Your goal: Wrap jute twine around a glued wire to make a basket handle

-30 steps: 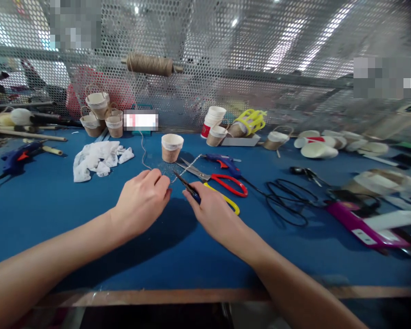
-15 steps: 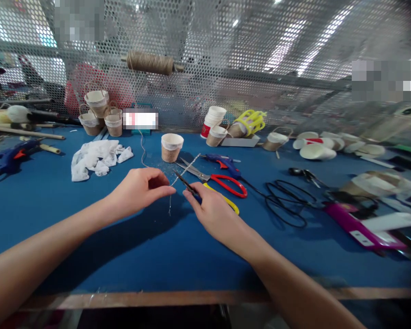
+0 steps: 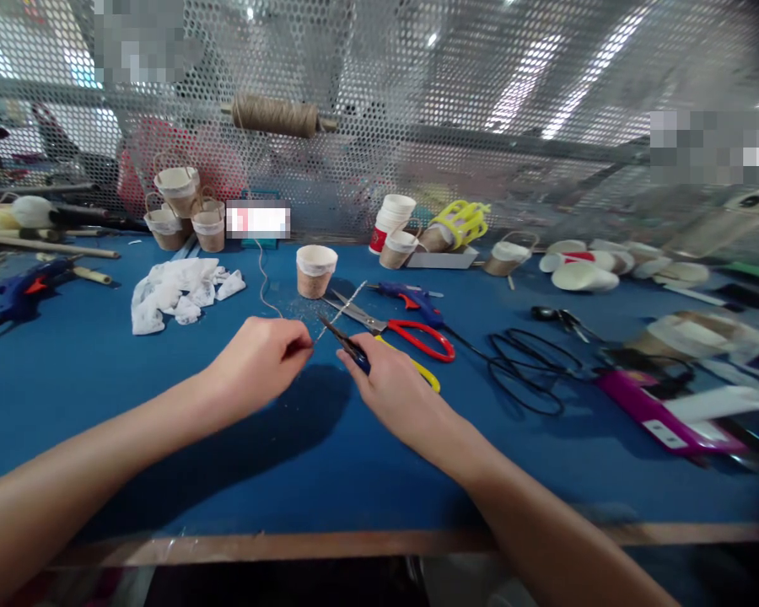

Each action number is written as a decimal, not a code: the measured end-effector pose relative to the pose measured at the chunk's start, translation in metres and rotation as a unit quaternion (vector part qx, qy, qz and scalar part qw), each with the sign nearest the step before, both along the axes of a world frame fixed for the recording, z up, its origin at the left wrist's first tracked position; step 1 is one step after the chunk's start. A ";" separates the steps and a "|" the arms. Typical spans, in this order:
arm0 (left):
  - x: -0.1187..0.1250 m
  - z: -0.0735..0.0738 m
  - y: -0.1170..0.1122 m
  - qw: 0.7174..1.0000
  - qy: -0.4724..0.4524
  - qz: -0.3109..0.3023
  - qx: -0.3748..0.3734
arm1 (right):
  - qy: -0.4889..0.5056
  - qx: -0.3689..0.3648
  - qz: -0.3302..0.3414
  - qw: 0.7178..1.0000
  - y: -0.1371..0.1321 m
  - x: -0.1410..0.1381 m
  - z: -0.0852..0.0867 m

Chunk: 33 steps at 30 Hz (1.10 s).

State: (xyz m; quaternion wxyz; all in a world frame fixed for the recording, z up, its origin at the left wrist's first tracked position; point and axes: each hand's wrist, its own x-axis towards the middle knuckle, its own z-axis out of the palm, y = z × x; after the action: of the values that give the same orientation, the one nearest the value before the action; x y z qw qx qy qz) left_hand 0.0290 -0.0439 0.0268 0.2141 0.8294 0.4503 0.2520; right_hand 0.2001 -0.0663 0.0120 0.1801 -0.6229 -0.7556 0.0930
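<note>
Mid-frame, the left hand (image 3: 266,356) is pinching the strand's (image 3: 352,300) lower end, fingers closed; the right hand (image 3: 397,381) is clasping the pliers (image 3: 352,347), whose tips are crossing the strand beside the scissors (image 3: 372,323).

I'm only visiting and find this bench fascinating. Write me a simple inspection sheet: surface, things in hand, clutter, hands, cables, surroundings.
Surface: blue tabletop, with small pale specks near the hands.
Things in hand: twisted strand; blue-handled tool with dark tips.
Left hand: fingertips closed, apparently pinching the strand's near end.
Right hand: closed around the tool.
Clutter: open scissors beside the right hand; crumpled white material; lined pot beyond the hands.
Cables: black cable in loops on the right, running to a blue glue gun; purple power strip.
Surroundings: perforated screen behind, spool of twine before it.
</note>
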 end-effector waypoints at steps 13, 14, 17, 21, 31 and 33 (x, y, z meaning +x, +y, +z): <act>-0.001 -0.011 0.007 0.995 -0.022 0.018 0.098 | 0.018 -0.008 -0.020 1.000 0.001 0.001 0.004; 0.001 -0.011 0.003 0.982 0.033 0.020 0.182 | 0.010 -0.002 -0.027 1.000 0.002 0.000 0.003; 0.008 -0.013 -0.006 0.954 0.148 0.032 0.258 | -0.012 0.011 -0.033 0.999 0.002 -0.002 -0.002; 0.012 -0.010 -0.009 0.960 0.190 0.055 0.200 | -0.025 0.003 -0.028 0.999 0.002 -0.002 -0.009; -0.014 -0.014 0.024 0.814 -0.284 -0.177 -0.474 | 0.071 -0.017 0.072 0.995 -0.002 0.001 0.002; -0.013 -0.018 0.025 0.774 -0.325 -0.177 -0.515 | 0.076 -0.021 0.071 0.994 -0.002 0.002 0.003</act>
State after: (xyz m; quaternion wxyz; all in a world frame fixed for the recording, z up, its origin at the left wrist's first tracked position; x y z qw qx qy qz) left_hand 0.0158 -0.0191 0.0085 0.7833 0.5290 0.2619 0.1951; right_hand 0.2017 -0.0688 0.0146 0.2168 -0.5625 -0.7799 0.1681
